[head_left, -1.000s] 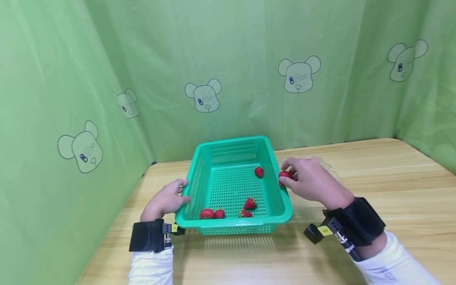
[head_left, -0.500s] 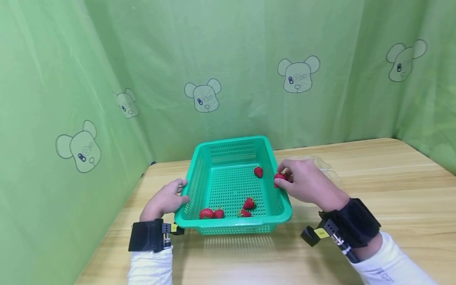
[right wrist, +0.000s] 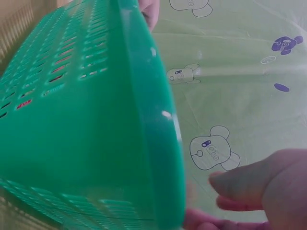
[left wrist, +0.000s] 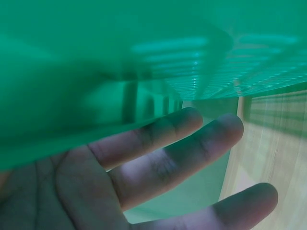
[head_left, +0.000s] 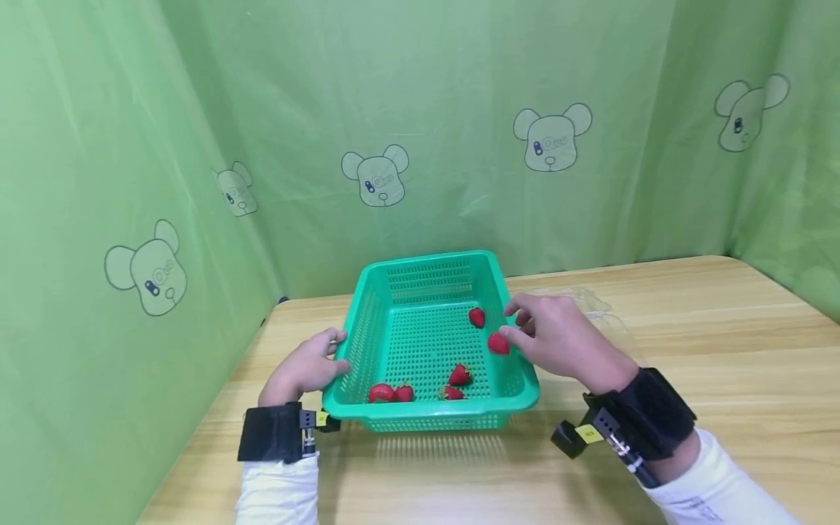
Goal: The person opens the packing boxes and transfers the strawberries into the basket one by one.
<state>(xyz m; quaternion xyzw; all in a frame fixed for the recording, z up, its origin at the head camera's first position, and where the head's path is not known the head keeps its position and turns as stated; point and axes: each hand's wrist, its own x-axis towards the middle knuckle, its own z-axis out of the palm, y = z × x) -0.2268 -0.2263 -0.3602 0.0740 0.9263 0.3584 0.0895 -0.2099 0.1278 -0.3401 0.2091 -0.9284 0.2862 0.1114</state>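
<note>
A green plastic basket (head_left: 429,343) with a slotted bottom stands in the middle of the head view. My left hand (head_left: 308,368) holds its left rim, and in the left wrist view the fingers (left wrist: 182,163) extend below the rim. Just left of my right thumb, a red strawberry (head_left: 499,343) shows inside the right wall; whether it still touches the thumb is unclear. My right hand (head_left: 554,335) hovers at the right rim, thumb and fingers parted. Inside the basket lie several other strawberries, one toward the back (head_left: 477,317) and one nearer the front (head_left: 461,375).
A crumpled sheet of clear plastic (head_left: 600,310) lies behind the right hand on the wooden table (head_left: 722,350). Green curtains (head_left: 453,109) printed with bear heads hang behind and at the sides. Each wrist wears a black band with a small camera.
My right hand has moved left over the rim with the strawberry, and its fingers have parted. The strawberry is now lower, inside the right wall. The left hand and basket stay put.
</note>
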